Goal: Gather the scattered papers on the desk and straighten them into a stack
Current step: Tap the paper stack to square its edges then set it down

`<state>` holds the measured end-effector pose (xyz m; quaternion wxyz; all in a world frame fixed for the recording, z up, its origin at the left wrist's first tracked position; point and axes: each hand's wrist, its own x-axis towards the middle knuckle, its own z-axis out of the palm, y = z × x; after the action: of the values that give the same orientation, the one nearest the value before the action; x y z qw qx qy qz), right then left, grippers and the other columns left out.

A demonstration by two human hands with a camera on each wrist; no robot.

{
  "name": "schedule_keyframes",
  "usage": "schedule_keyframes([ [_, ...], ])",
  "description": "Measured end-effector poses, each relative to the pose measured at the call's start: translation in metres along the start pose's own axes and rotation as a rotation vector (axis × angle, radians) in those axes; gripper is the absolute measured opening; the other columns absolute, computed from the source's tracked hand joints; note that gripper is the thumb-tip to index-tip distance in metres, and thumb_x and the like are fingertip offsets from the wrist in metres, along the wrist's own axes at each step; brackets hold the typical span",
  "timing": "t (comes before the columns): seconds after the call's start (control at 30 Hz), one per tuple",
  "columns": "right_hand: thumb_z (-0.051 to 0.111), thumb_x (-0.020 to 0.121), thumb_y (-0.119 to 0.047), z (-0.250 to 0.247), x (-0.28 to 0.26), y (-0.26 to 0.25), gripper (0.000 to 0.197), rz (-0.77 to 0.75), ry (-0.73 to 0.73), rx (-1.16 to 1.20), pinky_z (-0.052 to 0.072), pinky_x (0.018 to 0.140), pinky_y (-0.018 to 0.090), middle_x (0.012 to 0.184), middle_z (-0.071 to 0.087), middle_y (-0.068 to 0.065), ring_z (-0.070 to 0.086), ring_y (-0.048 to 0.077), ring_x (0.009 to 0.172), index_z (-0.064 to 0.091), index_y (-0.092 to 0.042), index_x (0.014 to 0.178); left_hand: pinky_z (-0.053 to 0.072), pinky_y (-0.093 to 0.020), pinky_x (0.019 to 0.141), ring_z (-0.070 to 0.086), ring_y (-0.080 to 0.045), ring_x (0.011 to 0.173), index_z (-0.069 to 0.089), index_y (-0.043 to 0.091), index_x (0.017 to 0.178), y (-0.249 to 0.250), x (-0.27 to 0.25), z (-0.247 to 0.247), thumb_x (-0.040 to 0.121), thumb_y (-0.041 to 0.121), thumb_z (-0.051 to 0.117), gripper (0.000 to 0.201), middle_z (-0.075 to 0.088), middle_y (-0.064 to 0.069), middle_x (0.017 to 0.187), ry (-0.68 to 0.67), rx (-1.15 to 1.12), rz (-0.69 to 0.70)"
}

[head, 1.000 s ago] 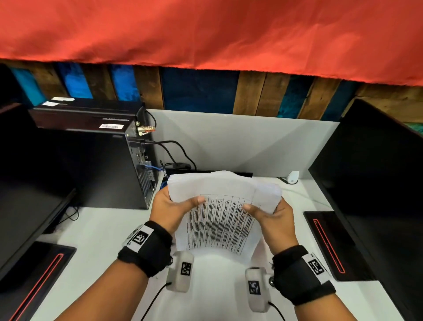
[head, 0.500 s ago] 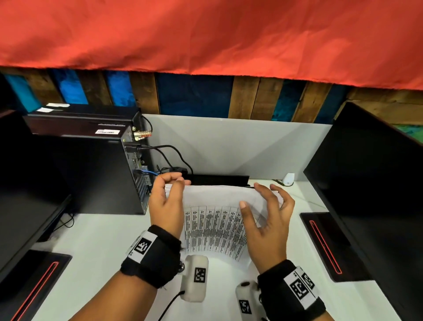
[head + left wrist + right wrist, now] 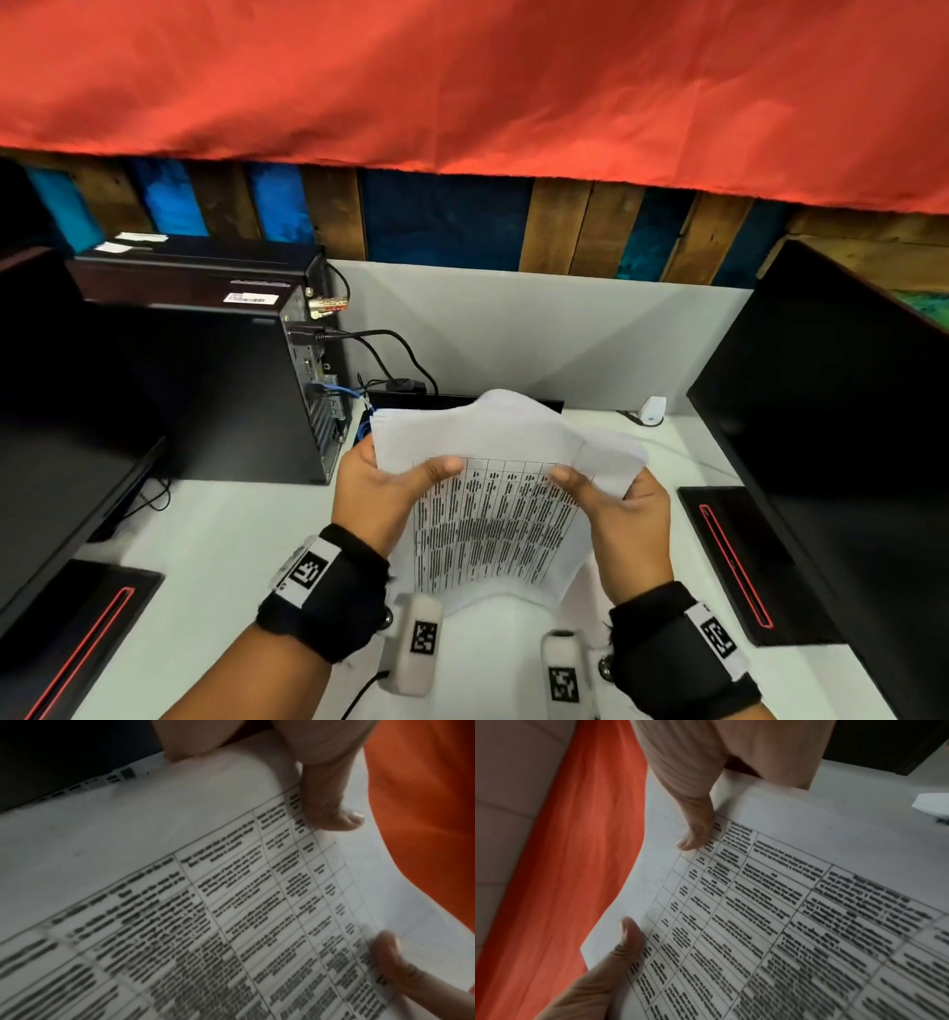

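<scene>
A sheaf of white papers, the top sheet printed with a black table, is held upright above the white desk. My left hand grips its left edge, thumb across the printed face. My right hand grips the right edge the same way. In the left wrist view the papers fill the frame, with my left hand's thumb on the sheet. The right wrist view shows the papers pinched under my right hand's thumb. The sheets' top edges are uneven and bowed.
A black computer tower with cables stands at the left. Black monitors rise at the left and the right. A small white device lies by the grey partition. Red cloth hangs overhead.
Half a second ago both hands were open over the papers lying low on the desk. Now both grip the sheaf's sides and hold it raised, as one second ago.
</scene>
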<state>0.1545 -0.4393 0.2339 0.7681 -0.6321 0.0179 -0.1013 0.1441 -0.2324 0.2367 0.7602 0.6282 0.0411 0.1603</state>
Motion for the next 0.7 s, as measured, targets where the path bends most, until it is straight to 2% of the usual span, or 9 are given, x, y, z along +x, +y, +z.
schedule_keyframes([
  [0.13,0.081,0.062,0.007,0.006,-0.003,-0.013,0.072,-0.21,0.016,-0.125,0.052,0.083,0.014,0.098,0.067,-0.006,0.064,0.003,0.095,0.056,-0.025,0.121,0.053,-0.016,0.057,0.064,-0.001,0.062,0.062,0.013,0.08,0.01,0.002,0.001,0.052,0.019,0.086,0.037,0.07,0.012,0.07,0.057,0.036,0.12],
  [0.27,0.079,0.071,-0.002,0.014,-0.01,-0.013,0.05,-0.442,0.004,-0.351,0.041,0.091,0.007,0.106,0.056,-0.012,0.057,0.0,0.105,0.066,-0.036,0.106,0.048,-0.011,0.054,0.059,0.001,0.056,0.062,0.007,0.072,0.014,0.001,0.007,0.068,0.011,0.078,0.017,0.066,0.011,0.063,0.134,0.074,0.169],
  [0.37,0.08,0.071,-0.009,0.013,-0.015,-0.006,0.042,-0.468,0.022,-0.366,0.042,0.093,0.008,0.108,0.053,-0.011,0.054,0.002,0.109,0.068,-0.04,0.097,0.047,-0.012,0.063,0.057,-0.001,0.063,0.062,0.006,0.073,0.008,-0.002,0.006,0.082,0.013,0.069,0.013,0.064,0.011,0.066,0.216,0.1,0.186],
  [0.43,0.081,0.068,-0.017,0.01,-0.019,0.0,0.05,-0.414,0.037,-0.366,0.04,0.093,0.007,0.114,0.052,-0.01,0.052,0.005,0.115,0.063,-0.048,0.103,0.047,-0.021,0.078,0.061,-0.009,0.08,0.064,0.011,0.081,0.003,-0.005,0.002,0.085,0.022,0.063,0.013,0.067,0.007,0.079,0.252,0.098,0.165],
  [0.47,0.083,0.065,-0.02,0.008,-0.02,0.004,0.061,-0.367,0.039,-0.349,0.041,0.096,0.012,0.119,0.052,-0.009,0.052,0.007,0.118,0.058,-0.052,0.111,0.048,-0.028,0.084,0.063,-0.016,0.087,0.065,0.014,0.085,0.0,-0.008,0.0,0.084,0.03,0.061,0.017,0.068,0.001,0.086,0.24,0.088,0.154],
  [0.53,0.089,0.057,-0.015,0.001,-0.021,0.013,0.094,-0.2,0.032,-0.221,0.046,0.101,0.029,0.13,0.053,-0.004,0.055,0.012,0.122,0.041,-0.051,0.13,0.053,-0.035,0.082,0.066,-0.022,0.09,0.064,0.019,0.093,-0.007,-0.014,-0.004,0.073,0.041,0.064,0.03,0.07,-0.004,0.092,0.159,0.025,0.089],
  [0.57,0.09,0.054,-0.009,-0.003,-0.021,0.018,0.104,-0.101,0.011,-0.155,0.047,0.1,0.034,0.132,0.055,-0.002,0.057,0.013,0.12,0.037,-0.046,0.135,0.056,-0.032,0.076,0.069,-0.02,0.086,0.063,0.02,0.096,-0.011,-0.018,-0.007,0.065,0.038,0.072,0.037,0.072,-0.005,0.091,0.103,-0.021,0.036],
  [0.63,0.088,0.054,0.0,-0.008,-0.018,0.023,0.088,0.076,-0.069,-0.079,0.051,0.097,0.041,0.119,0.069,0.002,0.067,0.013,0.108,0.053,-0.027,0.129,0.059,-0.03,0.075,0.073,-0.018,0.087,0.064,0.015,0.103,-0.025,-0.021,-0.013,0.052,0.024,0.085,0.056,0.076,-0.004,0.093,0.0,-0.02,-0.083],
  [0.7,0.082,0.059,0.007,-0.01,-0.014,0.025,0.045,0.203,-0.112,-0.088,0.055,0.091,0.046,0.092,0.078,0.003,0.074,0.014,0.087,0.071,-0.014,0.097,0.058,-0.039,0.083,0.073,-0.022,0.091,0.07,0.014,0.099,-0.032,-0.022,-0.016,0.043,0.024,0.091,0.061,0.077,-0.006,0.095,-0.058,0.058,-0.174],
])
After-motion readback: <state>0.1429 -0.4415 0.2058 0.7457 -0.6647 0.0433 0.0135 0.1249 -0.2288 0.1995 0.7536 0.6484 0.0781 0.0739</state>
